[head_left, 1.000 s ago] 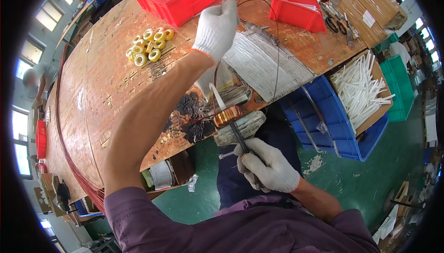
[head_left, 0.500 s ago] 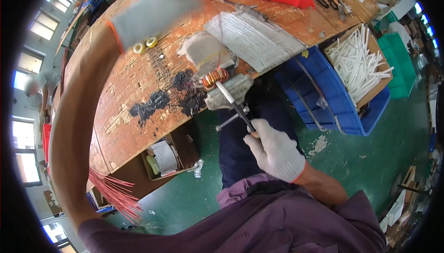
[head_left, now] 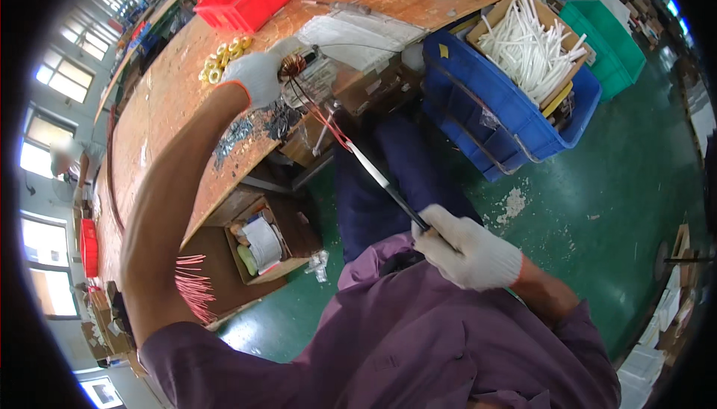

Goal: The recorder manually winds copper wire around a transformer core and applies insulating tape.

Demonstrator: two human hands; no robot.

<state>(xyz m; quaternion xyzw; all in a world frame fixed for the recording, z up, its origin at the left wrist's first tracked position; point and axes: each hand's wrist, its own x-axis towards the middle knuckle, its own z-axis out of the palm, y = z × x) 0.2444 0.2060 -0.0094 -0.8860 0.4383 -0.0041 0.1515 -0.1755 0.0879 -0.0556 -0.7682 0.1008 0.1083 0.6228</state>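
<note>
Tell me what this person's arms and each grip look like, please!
The left grip and the right grip both wear whitish knitted gloves, with a thin orange edge at the wrist. The dusky purple sleeves are short, leaving both forearms bare.

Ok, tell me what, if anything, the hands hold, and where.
Right hand: a slim black-and-white rod tool, by its black handle end. Left hand: at the left side of a copper-coloured wound coil; whether it grips cannot be told.
</note>
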